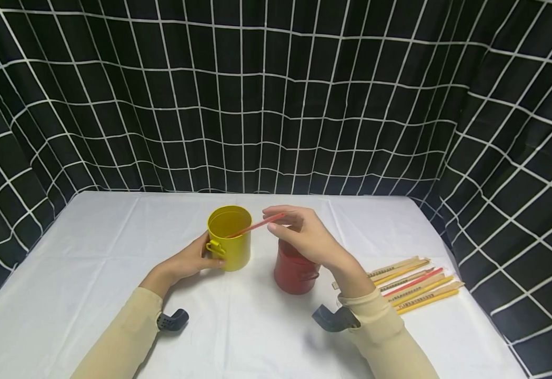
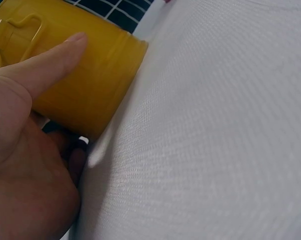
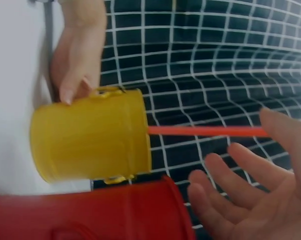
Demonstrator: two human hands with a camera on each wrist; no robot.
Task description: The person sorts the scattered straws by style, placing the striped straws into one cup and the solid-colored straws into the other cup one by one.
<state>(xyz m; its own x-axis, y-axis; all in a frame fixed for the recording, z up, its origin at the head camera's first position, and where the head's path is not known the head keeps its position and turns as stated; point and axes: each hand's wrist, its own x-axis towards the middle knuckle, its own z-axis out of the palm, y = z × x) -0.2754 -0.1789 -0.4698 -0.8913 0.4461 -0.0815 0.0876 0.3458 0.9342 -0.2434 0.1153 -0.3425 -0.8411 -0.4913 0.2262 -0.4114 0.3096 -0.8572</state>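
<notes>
My left hand [image 1: 186, 266] grips a yellow metal can [image 1: 238, 255] from its left side, the thumb lying across the front below a wire clasp. The can stands upright on the white cloth. My right hand [image 1: 306, 231] holds a slim red stick [image 1: 261, 223] by its upper part, between thumb and index finger, while the other fingers are loosely bent. The stick slants down to the left, and its lower end is inside the yellow can. A red can [image 1: 294, 273] stands below my right hand, its opening partly hidden by that hand.
On the right of the white-covered table [image 1: 114, 295] lies a row of several slim sticks [image 1: 413, 292], yellow, wood-coloured and one red, some with printed marks. Black cloth [image 1: 257, 95] with a white grid hangs behind the table and at its sides.
</notes>
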